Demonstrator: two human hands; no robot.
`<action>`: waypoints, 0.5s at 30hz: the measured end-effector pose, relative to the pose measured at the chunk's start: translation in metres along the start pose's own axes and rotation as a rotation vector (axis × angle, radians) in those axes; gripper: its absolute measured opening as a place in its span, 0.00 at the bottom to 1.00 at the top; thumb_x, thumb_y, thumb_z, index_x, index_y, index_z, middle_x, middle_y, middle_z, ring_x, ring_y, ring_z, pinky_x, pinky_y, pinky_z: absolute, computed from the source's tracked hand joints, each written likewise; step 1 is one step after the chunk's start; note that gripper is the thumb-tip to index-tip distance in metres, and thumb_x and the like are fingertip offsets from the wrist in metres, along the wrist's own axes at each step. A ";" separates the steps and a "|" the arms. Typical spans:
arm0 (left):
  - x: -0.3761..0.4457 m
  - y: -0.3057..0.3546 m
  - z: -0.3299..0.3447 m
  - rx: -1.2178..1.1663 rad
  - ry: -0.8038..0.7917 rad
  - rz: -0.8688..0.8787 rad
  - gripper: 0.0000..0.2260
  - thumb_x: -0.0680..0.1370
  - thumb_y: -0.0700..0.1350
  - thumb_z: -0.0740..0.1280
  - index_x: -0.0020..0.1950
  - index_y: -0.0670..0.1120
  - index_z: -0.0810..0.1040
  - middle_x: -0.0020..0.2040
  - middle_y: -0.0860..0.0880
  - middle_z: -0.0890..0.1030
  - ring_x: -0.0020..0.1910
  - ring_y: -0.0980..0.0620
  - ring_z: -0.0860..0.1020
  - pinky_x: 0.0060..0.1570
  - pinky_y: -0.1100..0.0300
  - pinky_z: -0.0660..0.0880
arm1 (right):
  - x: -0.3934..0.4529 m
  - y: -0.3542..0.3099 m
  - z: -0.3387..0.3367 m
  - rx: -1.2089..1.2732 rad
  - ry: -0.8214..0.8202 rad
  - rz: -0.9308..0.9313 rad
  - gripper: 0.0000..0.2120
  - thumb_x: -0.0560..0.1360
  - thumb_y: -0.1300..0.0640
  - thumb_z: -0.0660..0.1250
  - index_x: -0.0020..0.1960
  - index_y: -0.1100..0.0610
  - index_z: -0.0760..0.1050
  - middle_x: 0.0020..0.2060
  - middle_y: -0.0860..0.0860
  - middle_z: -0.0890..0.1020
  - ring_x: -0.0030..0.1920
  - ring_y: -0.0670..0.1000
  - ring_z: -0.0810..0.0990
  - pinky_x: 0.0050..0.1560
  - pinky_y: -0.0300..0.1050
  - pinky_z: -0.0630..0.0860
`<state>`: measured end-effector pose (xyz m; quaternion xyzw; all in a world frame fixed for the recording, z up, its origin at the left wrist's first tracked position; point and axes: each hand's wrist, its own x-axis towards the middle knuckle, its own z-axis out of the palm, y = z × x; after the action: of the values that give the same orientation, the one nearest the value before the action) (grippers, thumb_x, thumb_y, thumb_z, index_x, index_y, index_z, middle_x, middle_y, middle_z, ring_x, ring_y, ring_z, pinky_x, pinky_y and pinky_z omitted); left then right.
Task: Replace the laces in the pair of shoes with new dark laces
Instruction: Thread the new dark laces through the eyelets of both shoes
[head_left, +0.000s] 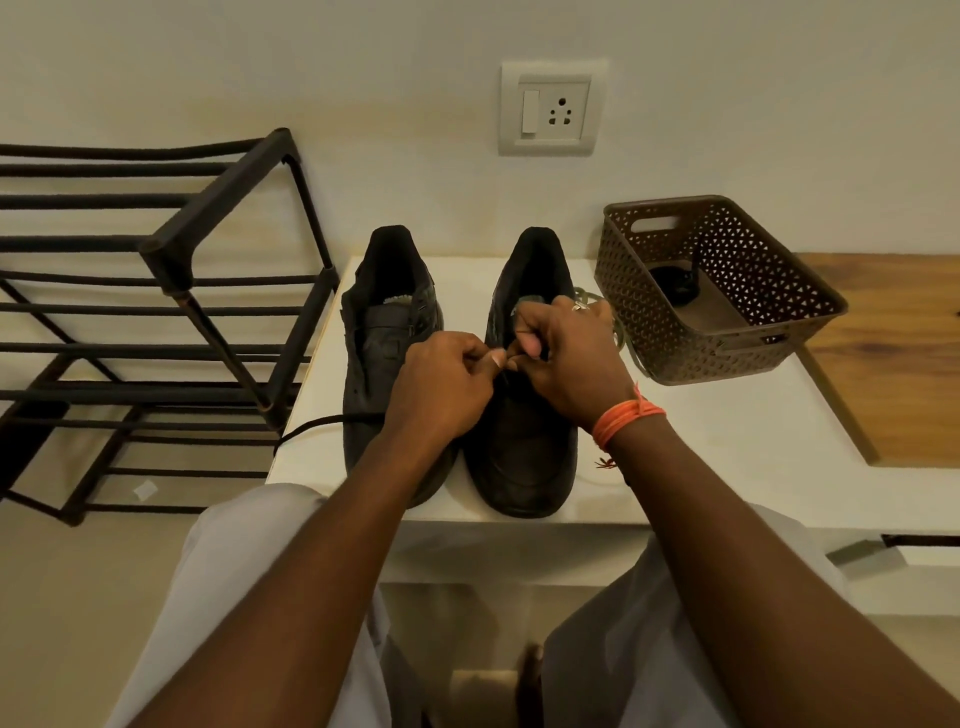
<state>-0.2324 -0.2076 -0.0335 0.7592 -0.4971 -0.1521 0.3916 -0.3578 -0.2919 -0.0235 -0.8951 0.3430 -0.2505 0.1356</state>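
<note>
Two black shoes side by side on white bench (727, 441), toes toward camera; left hand (441, 384) and right hand (566, 358) meeting over right shoe (524, 415), fingers of both curled, pinching dark lace (506, 358) at the eyelets (lace mostly hidden); left shoe (384, 353) unlaced, another dark lace (311, 423) trailing off bench edge; brown basket (727, 322) at right; metal rack (156, 312) at left.

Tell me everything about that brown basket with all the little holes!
The brown basket looks like plastic, its walls pierced all over with small triangular holes. It is rectangular with rounded corners and a cut-out handle slot in each end wall. It stands upright on the white table, right of the shoes, near the wall. Something dark lies inside. No hand touches it.
</note>
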 end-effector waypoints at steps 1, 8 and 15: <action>0.002 -0.002 0.000 -0.016 0.001 -0.010 0.09 0.79 0.49 0.67 0.45 0.46 0.82 0.38 0.48 0.83 0.38 0.51 0.81 0.46 0.51 0.81 | -0.001 0.001 0.001 0.017 0.021 0.004 0.13 0.70 0.61 0.71 0.36 0.51 0.66 0.30 0.44 0.70 0.40 0.49 0.69 0.55 0.42 0.54; 0.003 0.000 -0.002 0.107 0.075 0.024 0.05 0.78 0.45 0.65 0.42 0.49 0.77 0.35 0.52 0.78 0.35 0.54 0.77 0.42 0.53 0.79 | -0.008 0.001 0.000 0.062 0.035 -0.008 0.13 0.66 0.62 0.75 0.48 0.55 0.77 0.43 0.46 0.75 0.52 0.50 0.70 0.59 0.47 0.60; 0.009 0.021 -0.036 -0.868 0.490 -0.229 0.05 0.84 0.42 0.55 0.51 0.46 0.69 0.44 0.47 0.75 0.41 0.50 0.83 0.47 0.56 0.81 | -0.012 0.010 -0.011 0.059 -0.008 -0.005 0.21 0.68 0.50 0.76 0.60 0.51 0.79 0.68 0.46 0.74 0.69 0.48 0.63 0.69 0.46 0.61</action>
<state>-0.2192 -0.2037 0.0070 0.5897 -0.1953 -0.2043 0.7566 -0.3773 -0.2918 -0.0232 -0.8926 0.3325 -0.2572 0.1627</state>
